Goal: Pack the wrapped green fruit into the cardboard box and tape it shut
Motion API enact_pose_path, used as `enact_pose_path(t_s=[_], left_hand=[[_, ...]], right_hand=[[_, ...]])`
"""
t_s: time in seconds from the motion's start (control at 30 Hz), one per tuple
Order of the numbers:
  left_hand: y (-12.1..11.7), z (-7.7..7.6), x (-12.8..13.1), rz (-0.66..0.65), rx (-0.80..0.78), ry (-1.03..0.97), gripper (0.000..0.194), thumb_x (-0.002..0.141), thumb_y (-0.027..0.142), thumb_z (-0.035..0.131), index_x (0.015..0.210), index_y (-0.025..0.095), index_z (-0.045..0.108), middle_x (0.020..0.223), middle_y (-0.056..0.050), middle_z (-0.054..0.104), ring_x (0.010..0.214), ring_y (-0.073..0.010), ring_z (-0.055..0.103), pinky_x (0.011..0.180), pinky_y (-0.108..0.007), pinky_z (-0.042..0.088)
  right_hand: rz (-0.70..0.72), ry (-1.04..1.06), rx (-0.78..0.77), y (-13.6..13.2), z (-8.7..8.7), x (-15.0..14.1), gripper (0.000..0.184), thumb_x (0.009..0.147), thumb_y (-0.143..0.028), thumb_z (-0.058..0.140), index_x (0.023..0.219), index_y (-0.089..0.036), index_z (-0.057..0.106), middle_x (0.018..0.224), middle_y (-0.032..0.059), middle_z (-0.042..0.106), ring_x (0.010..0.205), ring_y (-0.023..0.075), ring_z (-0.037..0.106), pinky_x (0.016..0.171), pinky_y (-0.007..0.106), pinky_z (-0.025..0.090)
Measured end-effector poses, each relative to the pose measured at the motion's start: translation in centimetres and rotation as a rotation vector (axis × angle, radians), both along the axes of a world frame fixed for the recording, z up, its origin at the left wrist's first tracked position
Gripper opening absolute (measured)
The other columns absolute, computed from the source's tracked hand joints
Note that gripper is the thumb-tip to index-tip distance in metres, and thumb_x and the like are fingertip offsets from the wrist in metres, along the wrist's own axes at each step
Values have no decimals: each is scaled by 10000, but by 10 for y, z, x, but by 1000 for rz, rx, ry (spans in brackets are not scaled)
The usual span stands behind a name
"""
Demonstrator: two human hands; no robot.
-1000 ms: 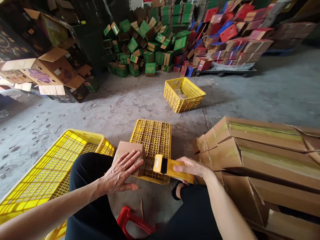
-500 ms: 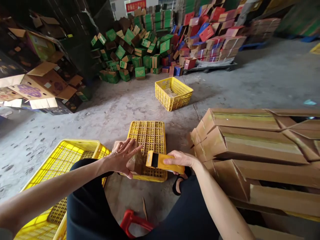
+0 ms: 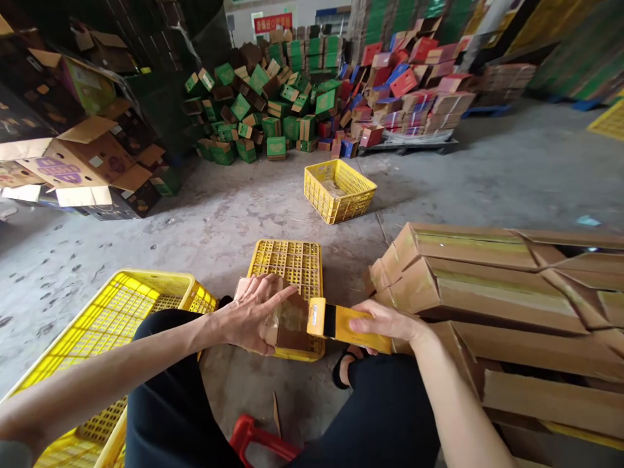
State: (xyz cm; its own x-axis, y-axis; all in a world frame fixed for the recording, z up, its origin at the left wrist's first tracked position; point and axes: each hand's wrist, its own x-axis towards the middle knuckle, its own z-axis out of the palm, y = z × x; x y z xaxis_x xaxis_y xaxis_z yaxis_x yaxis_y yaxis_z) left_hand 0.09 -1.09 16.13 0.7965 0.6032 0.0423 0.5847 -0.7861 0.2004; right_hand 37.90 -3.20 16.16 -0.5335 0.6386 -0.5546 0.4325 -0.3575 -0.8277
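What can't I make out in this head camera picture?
All in the head view:
Cardboard box: partly hidden under the left hand.
Yellow tool: label too small to read; right hand covers part.
Left yellow crate: cut off by the picture's edge, partly behind the left forearm.
Far yellow crate: contents too small to identify.
Red sign: lettering too small.
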Motion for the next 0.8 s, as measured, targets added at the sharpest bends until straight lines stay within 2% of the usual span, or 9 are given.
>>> enact_pose_path(t_s=[0.1,0.2,0.33,0.43,0.53,0.63,0.7,0.8], left_hand=[[5,-20,-5,-3,-86,-89,1452,604,633,918,1719,239,76,1604,-246,272,1497,-526,279,1184,-694,339],[14,-49,-24,-12,-177,-180,1474,594,599,943,1715,226,63,1619,-256,242,1526,-533,237,1210,-694,309],[25,-75,-73,19,-270,-215,1483,585,619,949,1712,224,71,1676,-253,152,1551,-537,203,1218,-656,341],[28,-92,-113,80,-293,-195,1485,608,624,938,1711,202,38,1696,-262,141,1571,-500,218,1226,-594,371],[25,-114,-140,177,-282,-131,1455,640,597,924,1705,162,33,1713,-292,139,1590,-482,207,1250,-568,338],[19,-136,-157,283,-286,-22,1413,672,542,898,1703,148,15,1744,-282,98,1611,-480,127,1266,-590,289],[11,-144,-165,329,-288,34,1374,709,487,861,1701,139,-23,1758,-263,37,1621,-457,68,1279,-586,262],[-7,-147,-174,328,-288,62,1298,767,419,803,1700,126,-51,1758,-236,-37,1629,-409,21,1305,-539,225]], right_hand=[[21,-54,-6,1,14,-5,659,767,-771,769,993,-153,745,743,57,763,578,189,707,525,254,555],[56,-132,-29,16,12,-30,679,748,-795,765,962,-152,728,680,45,748,561,192,701,506,243,541],[169,-100,-49,49,-1,-79,711,759,-823,728,963,-142,728,678,46,758,572,189,708,518,234,545],[232,-52,-69,73,-7,-120,693,778,-812,720,977,-149,738,719,48,778,569,185,709,543,244,559],[241,-140,-83,88,-14,-162,645,781,-792,734,917,-161,738,667,53,765,554,193,706,547,258,569],[222,-213,-101,96,-26,-200,587,815,-758,724,853,-172,721,650,67,760,558,204,714,566,275,584],[201,-232,-120,97,-33,-221,528,856,-710,714,820,-183,701,643,68,759,559,206,719,591,285,596],[185,-264,-147,98,-40,-243,465,917,-643,683,773,-201,671,571,53,726,569,217,730,620,292,605]])
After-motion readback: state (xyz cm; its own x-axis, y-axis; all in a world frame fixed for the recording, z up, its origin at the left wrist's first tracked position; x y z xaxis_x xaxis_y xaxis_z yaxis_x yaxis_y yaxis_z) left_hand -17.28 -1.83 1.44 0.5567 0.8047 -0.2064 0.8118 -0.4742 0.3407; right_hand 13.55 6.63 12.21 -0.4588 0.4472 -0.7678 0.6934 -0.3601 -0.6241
